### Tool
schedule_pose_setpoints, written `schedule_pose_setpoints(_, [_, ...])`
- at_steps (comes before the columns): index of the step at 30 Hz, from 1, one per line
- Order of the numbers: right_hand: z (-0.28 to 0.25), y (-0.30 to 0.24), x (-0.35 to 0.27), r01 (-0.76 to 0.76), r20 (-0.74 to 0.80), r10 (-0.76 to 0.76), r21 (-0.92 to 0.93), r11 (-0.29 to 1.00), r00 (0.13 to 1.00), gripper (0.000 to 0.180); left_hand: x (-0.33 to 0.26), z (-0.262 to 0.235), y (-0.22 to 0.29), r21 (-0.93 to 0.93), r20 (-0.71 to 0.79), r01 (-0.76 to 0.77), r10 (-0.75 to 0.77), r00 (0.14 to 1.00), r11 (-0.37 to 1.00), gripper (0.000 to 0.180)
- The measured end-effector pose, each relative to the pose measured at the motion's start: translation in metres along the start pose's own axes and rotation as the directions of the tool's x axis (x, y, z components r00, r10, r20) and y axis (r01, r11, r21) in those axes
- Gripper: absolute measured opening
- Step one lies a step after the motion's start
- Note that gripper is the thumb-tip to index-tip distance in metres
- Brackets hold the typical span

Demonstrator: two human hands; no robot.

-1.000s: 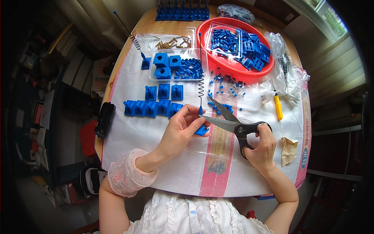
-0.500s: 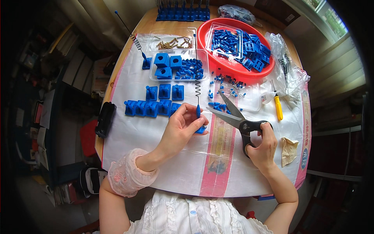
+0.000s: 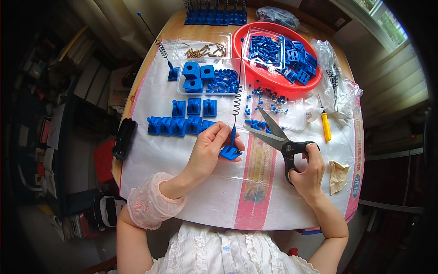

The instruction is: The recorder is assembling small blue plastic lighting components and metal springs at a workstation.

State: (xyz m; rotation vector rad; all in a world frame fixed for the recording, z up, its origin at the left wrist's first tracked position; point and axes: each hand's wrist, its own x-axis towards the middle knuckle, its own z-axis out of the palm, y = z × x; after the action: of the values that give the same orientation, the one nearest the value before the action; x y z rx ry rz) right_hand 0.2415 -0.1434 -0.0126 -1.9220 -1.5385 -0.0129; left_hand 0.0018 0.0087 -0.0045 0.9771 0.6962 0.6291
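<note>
My left hand is closed around a blue plastic piece with a flat base, a tapered stem and a black coiled spring wire rising from it to a blue tip. The wire leans slightly right and passes in front of the tray and tub. In my right hand are black-handled scissors, my fingers through the handles and the blades spread apart. Their tips point up and left, apart from the blue piece. Several small blue tapered parts lie just behind the blades.
Rows of blue blocks stand left of my hand. Behind are a clear tray of blue parts, a tray of brass screws and a red tub. A yellow-handled screwdriver and beige cloth lie right; a black case left.
My left hand has turned the blue piece, so more of its base shows. The spring wire's top has swung right. The scissors have hardly moved and their blades remain apart.
</note>
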Motion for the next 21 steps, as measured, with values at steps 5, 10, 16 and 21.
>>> schedule_pose_setpoints(5, [-0.002, -0.001, 0.000, -0.047, 0.006, 0.047, 0.024, 0.999, 0.999, 0.044, 0.001, 0.001, -0.003, 0.027, -0.011, -0.004, 0.004, 1.000, 1.000, 0.027])
schedule_pose_setpoints(10, [-0.003, -0.002, 0.000, -0.058, -0.001, 0.058, 0.047, 0.997, 0.998, 0.043, 0.001, -0.002, -0.002, 0.010, 0.016, 0.010, -0.010, 1.000, 1.000, 0.024])
schedule_pose_setpoints(16, [-0.010, -0.002, 0.001, -0.033, -0.057, 0.035, 0.038, 0.999, 0.998, 0.043, -0.003, 0.005, 0.003, 0.127, 0.027, 0.004, -0.008, 1.000, 0.992, 0.017])
schedule_pose_setpoints(21, [-0.026, -0.004, 0.007, -0.074, -0.175, 0.080, 0.035, 0.997, 0.981, 0.046, -0.003, 0.003, 0.003, 0.096, 0.036, 0.016, -0.020, 0.999, 0.995, 0.016])
